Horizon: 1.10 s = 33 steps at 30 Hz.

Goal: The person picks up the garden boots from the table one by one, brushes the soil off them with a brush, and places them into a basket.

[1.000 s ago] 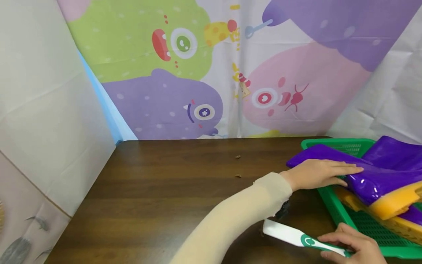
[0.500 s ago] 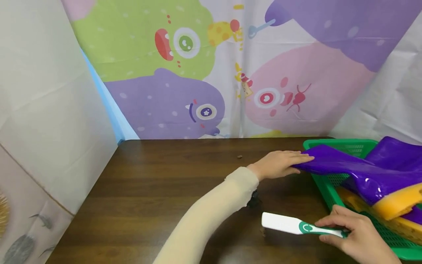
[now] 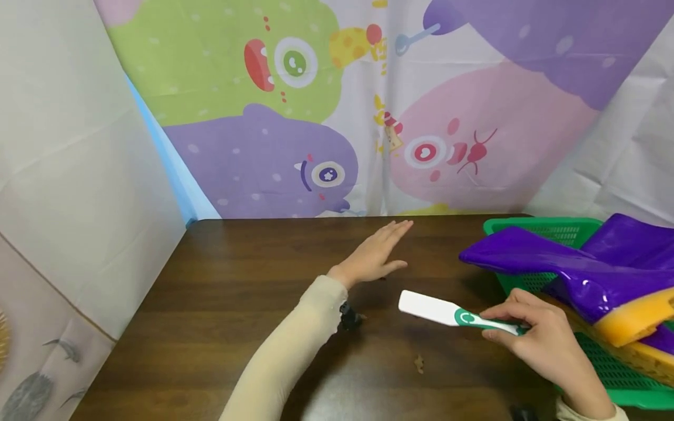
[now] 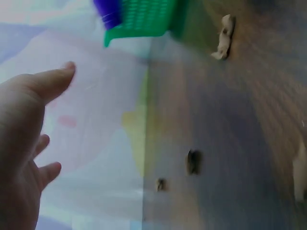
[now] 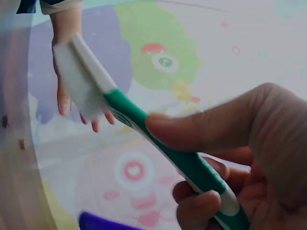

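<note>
My right hand (image 3: pixel 542 327) grips the green-and-white handle of a scrubbing brush (image 3: pixel 429 307); its pale bristles show in the right wrist view, thumb lying along the handle. The brush is held over the table, left of the basket. My left hand (image 3: pixel 371 257) holds nothing, its fingers straight and thumb spread, over the table's back half. A purple rain boot (image 3: pixel 526 250) with a yellow sole lies on its side across a green basket (image 3: pixel 521 224), its shaft poking past the left rim. More purple boot and yellow sole show behind and under it.
Small brown clumps lie on the dark wooden table (image 3: pixel 221 304), one (image 3: pixel 419 363) below the brush and others (image 4: pixel 193 163) in the left wrist view. A cartoon-printed cloth (image 3: pixel 295 169) hangs along the back edge. White sheeting (image 3: pixel 63 146) stands at the left.
My left hand has left the rain boot and moved left over the table. The right hand has raised the brush away from the front edge, farther back and slightly left.
</note>
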Available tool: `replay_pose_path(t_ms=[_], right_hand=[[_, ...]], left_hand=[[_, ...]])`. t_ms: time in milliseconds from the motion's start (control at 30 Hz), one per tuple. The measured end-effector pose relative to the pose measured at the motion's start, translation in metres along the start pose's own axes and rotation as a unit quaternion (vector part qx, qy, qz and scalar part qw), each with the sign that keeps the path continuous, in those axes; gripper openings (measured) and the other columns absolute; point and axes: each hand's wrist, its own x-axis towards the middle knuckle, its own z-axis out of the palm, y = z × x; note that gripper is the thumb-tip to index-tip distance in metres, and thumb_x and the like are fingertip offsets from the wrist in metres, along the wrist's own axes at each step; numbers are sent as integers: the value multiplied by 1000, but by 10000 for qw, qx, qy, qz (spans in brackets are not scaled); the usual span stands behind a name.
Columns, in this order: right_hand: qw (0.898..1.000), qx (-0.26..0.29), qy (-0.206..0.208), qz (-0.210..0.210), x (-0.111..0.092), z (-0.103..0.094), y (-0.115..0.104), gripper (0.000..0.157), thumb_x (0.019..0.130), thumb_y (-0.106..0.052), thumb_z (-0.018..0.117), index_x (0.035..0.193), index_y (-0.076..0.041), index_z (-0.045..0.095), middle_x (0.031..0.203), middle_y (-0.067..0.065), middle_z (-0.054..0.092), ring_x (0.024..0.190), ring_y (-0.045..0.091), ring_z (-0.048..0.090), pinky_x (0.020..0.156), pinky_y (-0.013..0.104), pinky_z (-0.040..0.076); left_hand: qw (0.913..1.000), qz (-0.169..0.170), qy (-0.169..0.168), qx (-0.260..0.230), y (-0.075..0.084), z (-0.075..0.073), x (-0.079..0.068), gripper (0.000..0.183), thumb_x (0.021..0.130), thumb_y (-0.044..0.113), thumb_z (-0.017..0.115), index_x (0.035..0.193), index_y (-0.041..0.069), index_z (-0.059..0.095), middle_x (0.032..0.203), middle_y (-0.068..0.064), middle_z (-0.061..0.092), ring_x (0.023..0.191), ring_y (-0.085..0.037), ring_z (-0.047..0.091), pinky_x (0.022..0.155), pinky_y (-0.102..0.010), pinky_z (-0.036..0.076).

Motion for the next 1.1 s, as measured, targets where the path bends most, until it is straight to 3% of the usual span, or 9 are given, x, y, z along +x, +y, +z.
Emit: replay_pose_path(t_ms=[300, 533, 667, 800, 933, 1100], right_hand=[[9971, 497, 563, -152, 25, 44, -5, 34, 57, 7, 91, 80, -15, 78, 70, -10, 50, 61, 5, 44, 53, 19, 36], [9918, 801, 984, -124, 41, 67, 5, 32, 59, 9, 90, 83, -9, 79, 70, -4, 52, 60, 9, 42, 51, 19, 34], [9930, 721, 940, 33, 50, 79, 17, 29, 62, 6, 90, 85, -8, 79, 71, -4, 52, 61, 10, 44, 52, 19, 35], [9942, 614, 858, 226, 58, 93, 32, 26, 65, 4, 90, 86, -6, 78, 72, -2, 53, 62, 10, 46, 53, 18, 37], [9947, 594, 681, 487, 63, 110, 49, 24, 68, 2, 89, 88, -4, 78, 74, 1, 55, 65, 11, 50, 56, 18, 40], [9929, 553, 504, 926, 62, 129, 72, 23, 71, 0, 88, 92, -2, 78, 75, 5, 56, 69, 16, 53, 60, 22, 43]], left_hand=[[9959, -772, 477, 29, -22, -9, -50, 89, 93, 21, 72, 157, -1, 14, 161, -20, 22, 149, -37, 15, 121, -47, 13], [9765, -1799, 1182, -128, -32, -14, -84, 90, 93, 26, 72, 157, 2, 15, 161, -19, 22, 149, -39, 14, 116, -62, 16], [9635, -2184, 1501, -368, -33, -11, -101, 88, 93, 25, 72, 156, 0, 16, 160, -22, 23, 148, -43, 13, 114, -66, 16], [9570, -2379, 1599, -446, -37, -9, -112, 88, 93, 25, 71, 156, -1, 15, 159, -24, 24, 147, -44, 12, 114, -65, 16], [9517, -2454, 1784, -476, -40, -18, -117, 88, 93, 24, 71, 156, 0, 15, 157, -26, 26, 147, -45, 13, 114, -66, 15], [9479, -2756, 1548, -406, -39, -26, -123, 93, 92, 26, 72, 158, 3, 11, 158, -25, 23, 148, -44, 11, 115, -66, 13]])
